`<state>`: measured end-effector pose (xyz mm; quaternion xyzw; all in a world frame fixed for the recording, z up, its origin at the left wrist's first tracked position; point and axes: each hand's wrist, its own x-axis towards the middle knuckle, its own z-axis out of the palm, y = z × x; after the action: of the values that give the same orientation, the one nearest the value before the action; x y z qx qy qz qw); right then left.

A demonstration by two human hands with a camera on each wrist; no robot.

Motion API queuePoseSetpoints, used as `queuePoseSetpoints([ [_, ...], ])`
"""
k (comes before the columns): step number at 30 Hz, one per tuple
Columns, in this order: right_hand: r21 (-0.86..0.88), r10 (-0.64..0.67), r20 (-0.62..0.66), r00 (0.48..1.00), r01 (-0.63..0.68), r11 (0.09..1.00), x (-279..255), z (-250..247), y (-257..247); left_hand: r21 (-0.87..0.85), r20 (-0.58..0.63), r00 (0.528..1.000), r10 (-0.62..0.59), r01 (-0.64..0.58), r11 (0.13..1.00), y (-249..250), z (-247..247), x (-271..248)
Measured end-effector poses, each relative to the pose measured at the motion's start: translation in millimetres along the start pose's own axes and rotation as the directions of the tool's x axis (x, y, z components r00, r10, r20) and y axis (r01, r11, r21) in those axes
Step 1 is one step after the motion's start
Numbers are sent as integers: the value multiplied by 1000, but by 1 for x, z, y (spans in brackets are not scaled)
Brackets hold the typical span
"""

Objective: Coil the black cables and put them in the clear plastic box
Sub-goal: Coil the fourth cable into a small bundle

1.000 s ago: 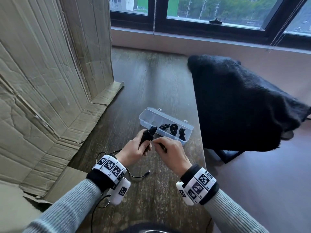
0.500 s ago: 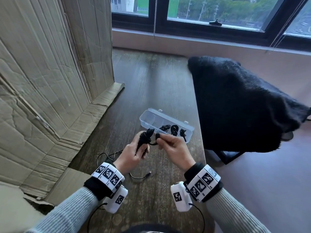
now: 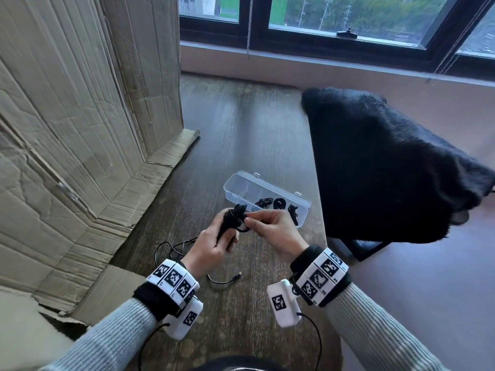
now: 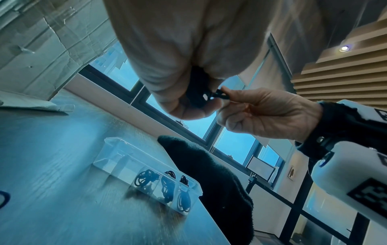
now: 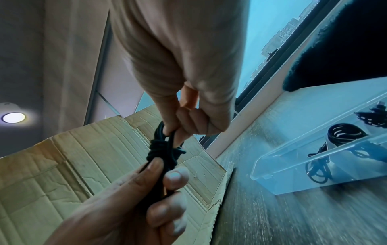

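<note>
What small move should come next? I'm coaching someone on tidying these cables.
Probably pull the cable end snug with the right hand: it pinches the end beside the bundle that the left hand grips, and wraps already circle the bundle's middle. Then it can go into the clear box.

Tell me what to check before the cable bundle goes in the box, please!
1. Left hand holds the cable bundle firmly: ok.
2. Right hand pinches the loose end by the wraps: ok.
3. End tucked so the wraps stay tight: cannot tell.
4. Clear plastic box has its top open: ok.
5. Free compartment at the box's left end: ok; three coils fill the others.
6. All cables done: not ok, a loose cable lies on the table.
</note>
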<state>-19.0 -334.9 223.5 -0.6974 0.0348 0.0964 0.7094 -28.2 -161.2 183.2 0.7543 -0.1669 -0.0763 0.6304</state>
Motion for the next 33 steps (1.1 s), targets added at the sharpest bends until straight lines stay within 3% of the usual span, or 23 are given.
queuePoseSetpoints([
  [2, 6, 31, 29, 999, -32, 999, 1, -3, -2, -34, 45, 999, 0, 1, 999, 0, -4, 0],
  [7, -209, 22, 81, 996, -4, 978, 8, -6, -1, -92, 131, 987, -92, 104, 990, 3, -8, -5],
  [13, 36, -12, -95, 995, 16, 999, 6, 4, 13, -143, 178, 974, -142, 169, 975, 8, -14, 6],
  [20, -35, -141, -115, 983, 138, 990, 10, 8, 10, -236, 140, 979, -145, 175, 956, 5, -11, 5],
  [26, 179, -9, -198, 980, 46, 983, 13, 4, 14, -145, 192, 976, -101, 130, 981, 9, -13, 11],
  [31, -111, -91, -223, 971, 67, 992, 9, 6, 17, -36, 171, 976, -133, 141, 989, 1, -14, 9],
  [33, -89, -95, -281, 955, 72, 993, 8, 9, 18, 20, 163, 978, -131, 130, 991, 2, -11, 10],
])
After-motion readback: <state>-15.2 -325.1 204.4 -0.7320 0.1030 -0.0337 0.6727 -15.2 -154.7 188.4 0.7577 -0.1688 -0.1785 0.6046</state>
